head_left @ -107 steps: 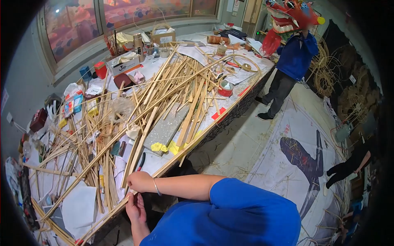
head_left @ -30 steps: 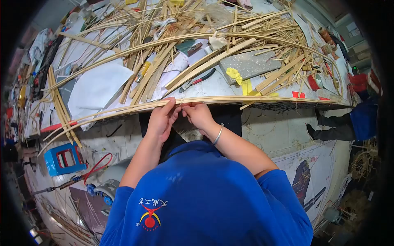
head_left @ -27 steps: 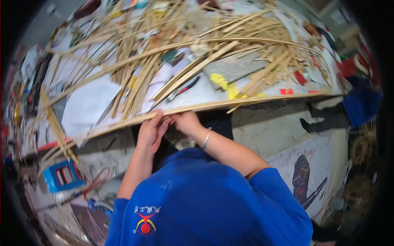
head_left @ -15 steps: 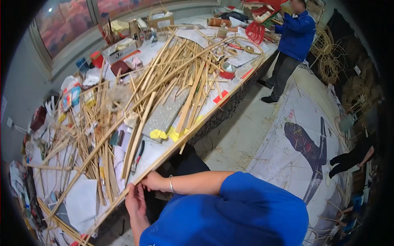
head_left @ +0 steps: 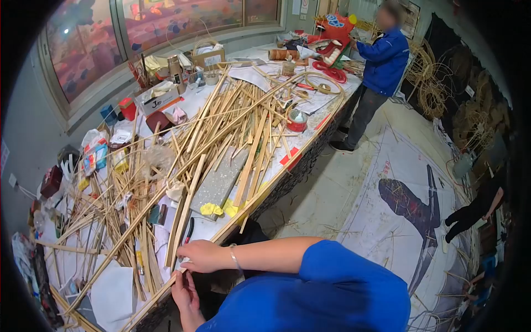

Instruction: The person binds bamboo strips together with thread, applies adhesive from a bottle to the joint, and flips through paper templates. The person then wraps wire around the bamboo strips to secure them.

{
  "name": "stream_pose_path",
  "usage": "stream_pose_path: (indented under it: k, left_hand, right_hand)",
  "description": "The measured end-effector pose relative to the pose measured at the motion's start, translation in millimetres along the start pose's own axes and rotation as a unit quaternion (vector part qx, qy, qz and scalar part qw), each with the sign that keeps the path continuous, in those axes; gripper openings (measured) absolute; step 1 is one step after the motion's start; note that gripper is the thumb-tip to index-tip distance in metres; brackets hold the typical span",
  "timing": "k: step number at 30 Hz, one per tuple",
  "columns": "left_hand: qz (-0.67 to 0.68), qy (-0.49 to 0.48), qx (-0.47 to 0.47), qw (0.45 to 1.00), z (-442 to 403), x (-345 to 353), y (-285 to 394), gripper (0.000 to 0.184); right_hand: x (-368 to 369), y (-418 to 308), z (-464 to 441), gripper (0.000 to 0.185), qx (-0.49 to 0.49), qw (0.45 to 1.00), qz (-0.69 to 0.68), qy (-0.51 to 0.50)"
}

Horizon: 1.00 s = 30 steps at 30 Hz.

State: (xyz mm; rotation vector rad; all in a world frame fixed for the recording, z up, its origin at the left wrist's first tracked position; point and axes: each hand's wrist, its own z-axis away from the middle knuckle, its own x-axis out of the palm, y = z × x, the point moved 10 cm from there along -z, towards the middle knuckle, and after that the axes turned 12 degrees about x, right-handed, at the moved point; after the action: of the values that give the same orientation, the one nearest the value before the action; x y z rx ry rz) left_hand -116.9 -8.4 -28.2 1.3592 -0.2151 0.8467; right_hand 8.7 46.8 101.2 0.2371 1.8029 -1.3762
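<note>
A long thin bamboo strip [head_left: 259, 197] runs diagonally along the near table edge and passes through both my hands. My right hand [head_left: 203, 255], with a bracelet at the wrist, is closed over the strip from above. Just below it, my left hand [head_left: 187, 294] pinches the strip from the table's outer side, its fingers curled. Something small and pale shows at my right fingertips, too small to name. Beside my right hand lies a tool with a black and red handle [head_left: 189, 229], its lower part hidden by the hand.
Loose bamboo strips [head_left: 221, 130] cover much of the table, around a grey speckled slab [head_left: 220, 182]. Yellow scraps [head_left: 212, 209] and white paper [head_left: 112, 290] lie near the edge. A person in blue [head_left: 385, 63] stands at the far end by a red figure [head_left: 334, 27]. A printed sheet [head_left: 362, 243] covers the floor.
My right hand has moved forward over the strip, now covering part of the dark-handled tool. The left hand stays just below it. The far person has lowered the red figure onto the table.
</note>
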Motion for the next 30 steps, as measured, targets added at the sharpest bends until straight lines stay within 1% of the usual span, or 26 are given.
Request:
stream_pose_path:
  k: [2, 5, 6, 9, 12, 15, 16, 19, 22, 25, 28, 30]
  left_hand:
    - [-0.007, 0.006, -0.002, 1.000, 1.8, -1.9, -1.8, 0.022]
    - [-0.004, -0.003, -0.003, 1.000, -1.0, -6.3, -3.4, 0.023]
    - [0.001, -0.005, -0.003, 1.000, 1.9, -3.6, -3.5, 0.024]
    - [0.000, 0.000, -0.009, 1.000, 3.7, -9.2, -8.5, 0.025]
    - [0.003, -0.004, -0.009, 1.000, 3.6, -10.3, -9.9, 0.025]
    - [-0.001, -0.003, -0.009, 1.000, 4.9, -9.8, -9.8, 0.024]
    - [-0.002, 0.002, -0.004, 1.000, 5.8, -10.5, -9.7, 0.023]
    - [-0.007, 0.007, 0.005, 1.000, 8.5, -10.7, -8.4, 0.022]
    - [-0.012, 0.003, 0.007, 1.000, 11.6, -2.1, -5.2, 0.022]
    - [-0.014, 0.000, 0.004, 1.000, 10.7, -2.6, -5.8, 0.022]
    - [-0.013, 0.003, 0.000, 1.000, 7.7, -7.9, -9.6, 0.023]
    - [-0.014, 0.006, 0.001, 1.000, 7.8, -6.8, -7.8, 0.023]
  right_hand:
    - [16.7, 9.1, -17.2, 0.025, 0.023, 0.993, 0.117, 0.002]
    - [65.8, 24.3, -30.1, 0.024, 0.092, 0.988, -0.001, -0.122]
    - [69.0, 20.7, -33.2, 0.020, 0.071, 0.992, -0.016, -0.105]
    - [80.7, 22.6, -45.0, 0.016, 0.054, 0.991, -0.079, -0.096]
    - [81.8, 30.4, -46.8, 0.013, 0.108, 0.981, -0.115, -0.114]
    - [69.6, 29.8, -48.7, 0.013, 0.083, 0.986, -0.131, -0.058]
    - [67.8, 33.6, -46.3, 0.014, 0.104, 0.990, -0.087, -0.039]
    - [66.3, 31.9, -41.1, 0.015, 0.132, 0.986, 0.071, -0.073]
    - [86.9, 36.3, -52.3, 0.020, 0.100, 0.987, 0.040, -0.123]
    - [82.4, 33.7, -57.0, 0.024, 0.117, 0.985, -0.006, -0.128]
    - [89.7, 35.3, -60.6, 0.025, 0.105, 0.985, -0.034, -0.136]
    - [84.8, 32.3, -59.0, 0.020, 0.118, 0.977, -0.126, -0.127]
